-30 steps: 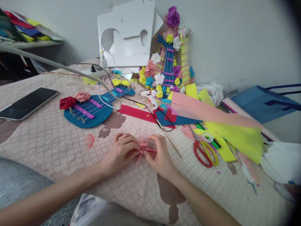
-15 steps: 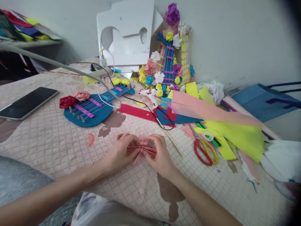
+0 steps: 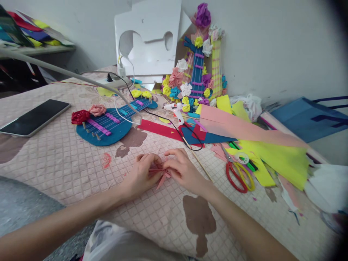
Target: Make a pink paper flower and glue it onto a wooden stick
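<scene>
A small piece of folded pink crepe paper [image 3: 162, 180] is held just above the table between both hands, its strips pointing several ways. My left hand [image 3: 143, 173] pinches it from the left, fingers closed over its gathered part. From the right, my right hand [image 3: 182, 169] pinches it near the middle with thumb and fingers. The fingertips hide much of the paper. Beyond the hands lies a blue guitar-shaped craft [image 3: 119, 128] with purple strips, strings and a red paper flower [image 3: 81, 117] at its edge.
Scissors [image 3: 236, 177] with red and yellow handles lie at the right, by yellow crepe paper [image 3: 282, 159]. A white glue gun [image 3: 176, 110] and its black cable sit behind the hands, near a thin wooden stick [image 3: 202, 166]. A phone [image 3: 35, 117] lies at the left.
My right hand has shifted its fingers inward to the middle of the pink paper, covering its right side. My left hand keeps its pinch. The view has shifted slightly.
</scene>
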Tool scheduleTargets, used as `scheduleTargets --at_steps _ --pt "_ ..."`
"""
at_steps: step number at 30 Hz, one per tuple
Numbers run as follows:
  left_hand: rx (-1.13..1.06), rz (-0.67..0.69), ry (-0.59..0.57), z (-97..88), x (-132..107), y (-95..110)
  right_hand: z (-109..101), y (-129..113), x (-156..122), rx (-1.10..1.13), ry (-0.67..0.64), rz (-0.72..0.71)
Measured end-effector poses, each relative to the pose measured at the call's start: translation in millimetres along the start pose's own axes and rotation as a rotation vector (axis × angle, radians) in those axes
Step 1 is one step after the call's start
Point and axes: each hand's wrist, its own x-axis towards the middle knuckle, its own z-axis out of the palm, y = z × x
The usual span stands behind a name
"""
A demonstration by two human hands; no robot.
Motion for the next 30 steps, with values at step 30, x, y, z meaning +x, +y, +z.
scheduleTargets --at_steps 30 --pt "-0.022 -0.04 -0.023 -0.3 0 0 -41 37 -28 0.757 1.009 0.415"
